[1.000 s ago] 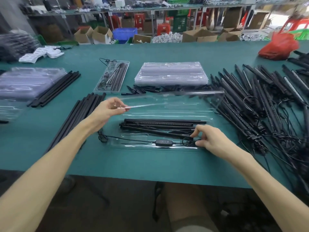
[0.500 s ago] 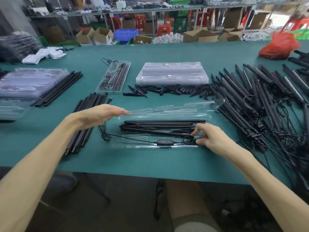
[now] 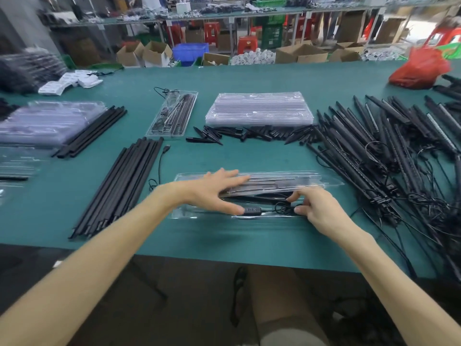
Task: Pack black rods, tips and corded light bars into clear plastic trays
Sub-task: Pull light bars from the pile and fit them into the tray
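A clear plastic tray (image 3: 187,213) lies near the table's front edge with black light bars and rods inside. Its hinged lid (image 3: 287,181) is folded down almost flat over them. My left hand (image 3: 212,192) rests flat on the lid's left part, fingers straight, thumb reaching to the black inline controller (image 3: 250,210). My right hand (image 3: 318,209) is at the tray's right front, thumb and curled fingers pinching the coiled cord (image 3: 284,208). The cord's loose end with a USB plug (image 3: 166,149) trails out to the left.
Loose black rods (image 3: 119,188) lie left of the tray, and a second bundle (image 3: 92,133) lies farther left. Black tips (image 3: 249,134) are scattered behind, before a stack of empty trays (image 3: 259,108). Corded light bars (image 3: 386,151) are heaped at the right. A packed tray (image 3: 174,113) sits at the back.
The lid has swung down from raised to nearly flat. My left hand let go of its edge and slid right to lie flat on it. My right hand stayed at the cord.
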Available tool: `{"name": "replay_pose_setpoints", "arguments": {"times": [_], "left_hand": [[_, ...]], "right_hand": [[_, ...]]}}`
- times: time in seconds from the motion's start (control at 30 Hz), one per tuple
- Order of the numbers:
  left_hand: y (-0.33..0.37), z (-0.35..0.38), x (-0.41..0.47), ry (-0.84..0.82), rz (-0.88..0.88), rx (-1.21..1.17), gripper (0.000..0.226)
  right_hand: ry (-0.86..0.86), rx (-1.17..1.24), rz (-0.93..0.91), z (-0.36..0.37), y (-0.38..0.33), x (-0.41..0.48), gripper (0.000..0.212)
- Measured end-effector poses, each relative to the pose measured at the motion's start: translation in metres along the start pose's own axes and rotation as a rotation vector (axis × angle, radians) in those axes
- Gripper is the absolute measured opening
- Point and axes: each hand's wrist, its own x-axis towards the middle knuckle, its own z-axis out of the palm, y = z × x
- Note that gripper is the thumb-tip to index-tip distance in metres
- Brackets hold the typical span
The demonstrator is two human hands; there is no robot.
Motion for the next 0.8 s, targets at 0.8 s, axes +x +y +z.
{"name": "replay_pose_setpoints", "arguments": {"times": [0.8], "left_hand": [[0.012,0.061,0.032,0.288,0.161,0.278,0.088]], "right_hand": [[0.251,0.029,-0.187,0.009,0.01,-0.06,0.025]]}}
